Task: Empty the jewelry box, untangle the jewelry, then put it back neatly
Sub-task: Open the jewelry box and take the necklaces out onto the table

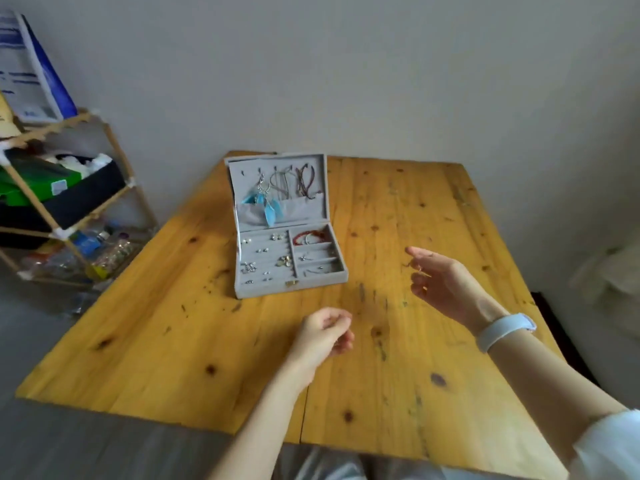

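Nearest the camera, two bare forearms reach out over the wooden surface; a white sleeve on the right arm is cut off by the frame's corner. The left hand hovers above the planks with its fingers loosely curled and nothing in them. The right hand, with a pale wristband behind it, is raised farther out, fingers relaxed and half spread. Something small glints near its fingertips, but it is too blurred to tell whether that is a ring or a piece held.

Beyond both hands, well apart from them, the grey jewelry box stands open toward the far edge of the surface, its lid upright. Inside the lid hang blue feather earrings and thin cords whose lower ends vanish into a fabric pocket. The tray below has a ring-slot section on the left, dotted with small studs too tiny to make out singly, and compartments on the right; the rear one holds a red bracelet.

The boards between the box and the near edge are bare, as is the right half. The far edge meets a plain wall. To the left a wooden rack of cluttered items is partly cut off.
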Tool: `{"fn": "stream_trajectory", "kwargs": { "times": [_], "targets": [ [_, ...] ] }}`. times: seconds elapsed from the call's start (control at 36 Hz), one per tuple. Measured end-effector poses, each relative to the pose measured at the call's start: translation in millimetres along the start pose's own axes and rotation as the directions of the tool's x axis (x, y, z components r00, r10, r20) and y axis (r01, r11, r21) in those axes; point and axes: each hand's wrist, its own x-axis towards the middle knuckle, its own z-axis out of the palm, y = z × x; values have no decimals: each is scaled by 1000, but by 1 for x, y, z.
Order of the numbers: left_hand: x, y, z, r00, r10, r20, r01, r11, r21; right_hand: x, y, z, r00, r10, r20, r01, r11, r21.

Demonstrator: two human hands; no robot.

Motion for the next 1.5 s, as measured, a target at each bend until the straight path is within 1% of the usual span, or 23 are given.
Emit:
{"fn": "stream_trajectory", "kwargs": {
  "times": [0.08,0.14,0.22,0.28,0.33,0.39,0.44,0.53,0.61,0.64,0.67,0.72,0.75,0.81,0.86,0.92,1.03,1.08,1.17,1.25,1.33,1.39,1.5],
  "targets": [
    [-2,-5,8,999,11,-41,-6,993,120,1,13,-29,996,33,-84,-48,983,-175],
    [0,-4,14,996,57,-67,-43,979,199,7,18,-40,992,12,-129,-59,928,-368],
    [9,-2,25,984,151,-93,-112,936,333,25,20,-46,981,-100,-165,-35,750,-661],
    [18,-3,30,967,232,-103,-153,856,494,40,18,-47,976,-178,-122,5,582,-813],
    [29,-4,34,951,296,-85,-178,754,632,61,15,-49,969,-242,-57,54,430,-901],
    [36,-4,34,934,352,-65,-198,657,727,78,13,-47,953,-302,-4,100,327,-940],
    [46,-3,36,906,419,-55,-219,578,786,97,11,-43,936,-352,19,134,307,-942],
    [64,2,41,878,477,-23,-277,547,790,127,7,-33,919,-393,32,171,323,-931],
    [83,9,46,878,477,29,-303,509,806,155,3,-23,911,-409,58,204,323,-924],
    [89,10,47,878,476,54,-304,467,831,163,3,-19,909,-411,68,215,323,-922],
    [95,11,48,873,482,74,-292,394,872,172,3,-15,907,-413,79,228,324,-918],
    [104,16,49,854,508,111,-243,202,949,188,2,-8,903,-419,99,250,324,-912],
    [107,19,50,854,507,116,-213,137,967,195,2,-5,901,-421,103,255,323,-911],
    [114,22,54,847,505,163,-201,22,979,208,3,0,898,-427,109,265,325,-908],
    [121,23,56,827,533,178,-176,-55,983,218,5,4,891,-439,117,279,324,-904],
    [124,24,54,822,544,170,-149,-82,985,223,8,7,891,-437,122,282,325,-903],
    [128,21,40,817,556,156,-154,-52,987,224,10,7,888,-437,144,292,293,-911],
    [127,19,33,797,573,190,-207,-36,978,216,10,3,857,-476,197,334,222,-916],
    [125,16,25,789,547,280,-308,-42,950,198,16,-9,808,-483,337,416,61,-907],
    [124,12,20,800,491,346,-364,-63,929,181,27,-24,808,-331,488,479,-114,-871],
    [122,7,19,795,479,372,-382,-82,921,176,34,-29,835,-186,518,469,-253,-846],
    [121,5,18,785,493,375,-384,-88,919,177,34,-26,864,-133,486,437,-280,-854],
    [116,2,16,782,500,373,-381,-90,920,183,31,-16,906,-84,416,379,-280,-882]
  ]
}}
